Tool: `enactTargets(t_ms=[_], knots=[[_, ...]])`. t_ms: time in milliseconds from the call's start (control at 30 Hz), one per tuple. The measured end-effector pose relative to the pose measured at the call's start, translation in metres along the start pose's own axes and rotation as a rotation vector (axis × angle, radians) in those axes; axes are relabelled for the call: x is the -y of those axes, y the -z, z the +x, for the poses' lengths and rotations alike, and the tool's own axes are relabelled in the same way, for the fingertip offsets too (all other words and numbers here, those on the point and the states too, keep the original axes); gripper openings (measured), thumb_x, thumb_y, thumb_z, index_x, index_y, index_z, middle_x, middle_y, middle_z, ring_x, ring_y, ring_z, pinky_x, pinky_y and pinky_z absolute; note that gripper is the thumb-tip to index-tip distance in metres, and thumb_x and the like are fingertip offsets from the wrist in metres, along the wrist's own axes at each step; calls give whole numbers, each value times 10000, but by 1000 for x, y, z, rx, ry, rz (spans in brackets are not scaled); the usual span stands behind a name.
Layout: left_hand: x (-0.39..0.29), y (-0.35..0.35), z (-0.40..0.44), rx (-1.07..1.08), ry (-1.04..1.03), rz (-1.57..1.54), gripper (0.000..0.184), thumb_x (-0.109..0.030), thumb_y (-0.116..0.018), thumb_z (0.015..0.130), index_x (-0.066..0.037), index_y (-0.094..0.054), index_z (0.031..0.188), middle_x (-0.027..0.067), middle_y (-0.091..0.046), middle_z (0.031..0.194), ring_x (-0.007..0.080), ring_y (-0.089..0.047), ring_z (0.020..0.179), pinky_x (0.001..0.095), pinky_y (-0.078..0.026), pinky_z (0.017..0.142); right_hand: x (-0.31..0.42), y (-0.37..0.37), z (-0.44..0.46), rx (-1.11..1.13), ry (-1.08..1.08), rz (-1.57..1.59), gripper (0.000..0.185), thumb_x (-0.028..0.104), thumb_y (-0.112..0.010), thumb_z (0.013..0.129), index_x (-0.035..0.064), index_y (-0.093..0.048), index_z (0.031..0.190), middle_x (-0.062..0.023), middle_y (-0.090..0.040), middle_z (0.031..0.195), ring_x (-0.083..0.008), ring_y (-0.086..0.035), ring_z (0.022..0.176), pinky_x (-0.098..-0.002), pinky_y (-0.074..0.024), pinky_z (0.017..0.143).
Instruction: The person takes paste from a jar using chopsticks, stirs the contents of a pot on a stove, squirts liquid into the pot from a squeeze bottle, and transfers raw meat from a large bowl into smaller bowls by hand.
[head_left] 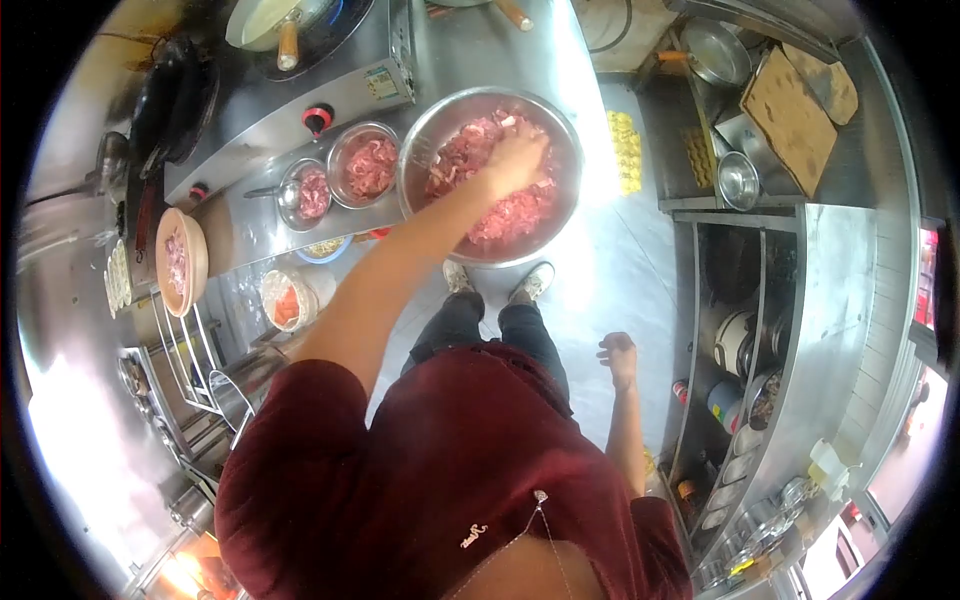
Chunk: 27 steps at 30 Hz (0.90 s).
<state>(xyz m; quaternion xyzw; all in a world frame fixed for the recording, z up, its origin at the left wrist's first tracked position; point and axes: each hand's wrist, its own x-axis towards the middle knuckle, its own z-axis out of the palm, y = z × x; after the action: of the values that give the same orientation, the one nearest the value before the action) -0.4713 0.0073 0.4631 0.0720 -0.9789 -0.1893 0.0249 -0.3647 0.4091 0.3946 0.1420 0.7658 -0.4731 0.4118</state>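
A large steel bowl [575, 190] of raw sliced meat [510, 215] rests on the steel counter ahead of me. My left hand [518, 160] is down in the meat, fingers curled into it and partly hidden. To the right of my body, my right hand [618, 352] hangs free in the air, loosely bent with its fingers apart, holding nothing. Left of the big bowl, and close to it, stands a smaller steel bowl [369, 165] with more meat. Beside that sits a handled steel pan [303, 194], also with cut meat in it.
A stove with a red knob [318, 119] and a wooden-handled pan [288, 45] lies at the upper left. A tan bowl [196, 250] of meat and a white bucket [312, 290] are on my left. Steel shelving [830, 300] runs along my right, below a cutting board [790, 120].
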Motion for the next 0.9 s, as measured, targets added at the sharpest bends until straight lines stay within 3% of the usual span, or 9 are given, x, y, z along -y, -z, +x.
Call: enactTargets(t_ms=[33,133,167,267,367,600,733,867,900], knots=[[-4,-9,0,-4,34,76,362,-135,-620,728,-86,-521,1072,157,-590,938,328,-589,869,410,-469,751,0,0,-1,1,0,1,146,147,-483,836,25,-531,899,-104,-594,778,-184,-592,599,-274,-465,497],[-3,-6,5,228,26,-139,291,-107,-615,718,-60,-538,994,174,-598,914,359,-586,831,436,-465,740,0,0,-2,-1,5,4,154,157,-483,840,20,-529,894,-107,-592,776,-188,-594,600,-273,-465,493],[-1,-2,5,230,18,-185,271,-107,-619,731,-45,-552,985,132,-619,870,299,-613,755,391,-486,669,-1,1,-3,-9,4,7,153,154,-479,842,17,-528,893,-108,-592,776,-190,-594,599,-273,-465,490],[29,1,11,251,196,-818,237,-126,-604,777,-38,-563,994,71,-623,858,183,-616,711,299,-478,598,-9,5,-5,-29,0,12,148,143,-472,845,12,-524,889,-111,-592,775,-194,-594,595,-273,-465,483],[33,51,11,429,446,-1010,249,-153,-578,820,-49,-559,1046,32,-621,903,104,-596,740,225,-459,601,-13,9,-3,-31,-12,-3,138,131,-465,848,10,-521,885,-113,-592,776,-195,-593,592,-275,-463,478],[39,79,5,276,431,-969,271,-163,-546,848,-56,-553,1097,40,-584,1065,134,-556,936,283,-480,714,3,6,8,-5,23,16,123,131,-491,826,24,-523,878,-87,-588,748,-163,-581,568,-263,-449,484],[45,42,12,400,243,-970,327,-153,-578,831,-63,-527,1141,68,-554,1107,135,-525,993,269,-473,740,9,6,9,8,10,-4,134,143,-496,825,25,-524,881,-85,-588,750,-164,-581,571,-265,-448,485],[1,7,-2,213,-77,-42,378,-103,-607,756,-92,-529,1126,169,-525,1141,296,-575,937,370,-483,761,2,7,9,-2,-4,-6,125,133,-491,825,25,-524,880,-85,-589,750,-164,-581,571,-266,-448,484],[-5,-4,-5,189,-38,-30,374,-101,-608,748,-96,-535,1114,169,-538,1116,320,-578,907,386,-481,760,0,8,8,-4,-1,-6,123,130,-489,825,25,-525,879,-85,-588,749,-164,-581,570,-266,-448,483]])
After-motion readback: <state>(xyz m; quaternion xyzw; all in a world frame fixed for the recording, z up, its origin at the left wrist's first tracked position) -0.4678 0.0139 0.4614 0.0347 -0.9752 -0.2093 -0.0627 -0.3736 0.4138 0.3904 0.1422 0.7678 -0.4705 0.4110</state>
